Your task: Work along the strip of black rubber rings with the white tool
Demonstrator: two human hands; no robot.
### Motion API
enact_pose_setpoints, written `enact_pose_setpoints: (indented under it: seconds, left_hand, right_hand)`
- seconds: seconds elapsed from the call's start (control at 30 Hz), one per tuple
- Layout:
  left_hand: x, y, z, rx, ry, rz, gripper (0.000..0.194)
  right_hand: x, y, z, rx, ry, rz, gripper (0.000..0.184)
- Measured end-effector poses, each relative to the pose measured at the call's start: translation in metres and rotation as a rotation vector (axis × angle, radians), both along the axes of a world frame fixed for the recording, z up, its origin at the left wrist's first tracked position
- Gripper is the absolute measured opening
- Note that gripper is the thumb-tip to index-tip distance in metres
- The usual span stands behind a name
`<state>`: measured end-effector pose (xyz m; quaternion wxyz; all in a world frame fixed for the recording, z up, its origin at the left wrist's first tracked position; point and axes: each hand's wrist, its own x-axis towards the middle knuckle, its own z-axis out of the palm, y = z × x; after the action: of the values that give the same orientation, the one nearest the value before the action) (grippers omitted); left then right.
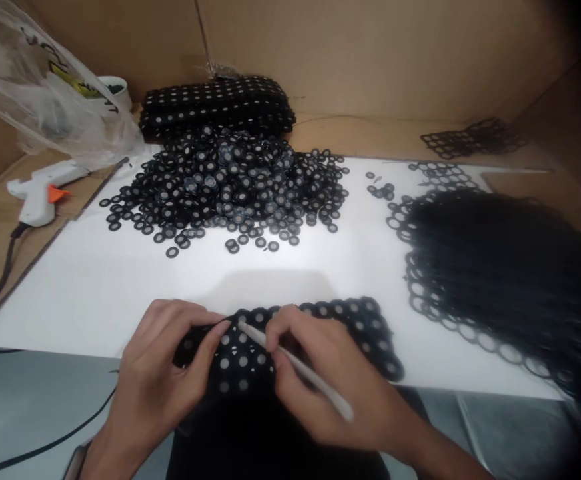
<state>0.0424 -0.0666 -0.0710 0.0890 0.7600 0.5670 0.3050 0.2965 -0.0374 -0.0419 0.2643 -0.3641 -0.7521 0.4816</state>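
Note:
My left hand point(163, 367) pinches the top edge of a black panel of linked rings with pale round centres point(370, 330). This panel lies along the front edge of the white board, and part of it hangs down toward my lap. In my right hand point(315, 373) is a slim white pen-like stick point(318, 381), held like a pencil. Its tip rests on one of the panel's rings, close to my left thumb. The part of the panel under my right hand is hidden.
A heap of loose black rings with pale centres point(235, 180) covers the back of the white board point(120, 287). Behind it sits a folded dotted black bundle point(215, 107). Black ring netting point(495, 253) is piled right. A white glue gun point(40, 193) and plastic bag point(55, 87) are left.

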Motion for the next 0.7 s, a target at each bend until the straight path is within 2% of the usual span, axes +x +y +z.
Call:
enact_pose_setpoints:
  seconds: [0.33, 0.53, 0.7]
  left_hand:
    - [-0.0001, -0.0007, -0.0054, 0.057, -0.053, -0.022, 0.019]
    - [-0.0001, -0.0009, -0.0079, 0.047, -0.112, 0.014, 0.015]
    - [-0.0012, 0.0055, 0.0005, -0.007, -0.135, -0.003, 0.011]
  right_hand:
    - [-0.0046, -0.002, -0.0059, 0.116, -0.046, 0.063, 0.022]
    - [-0.0048, -0.0018, -0.0063, 0.074, 0.161, -0.025, 0.021]
    - [-0.0047, -0.0026, -0.0036, 0.067, 0.223, -0.102, 0.02]
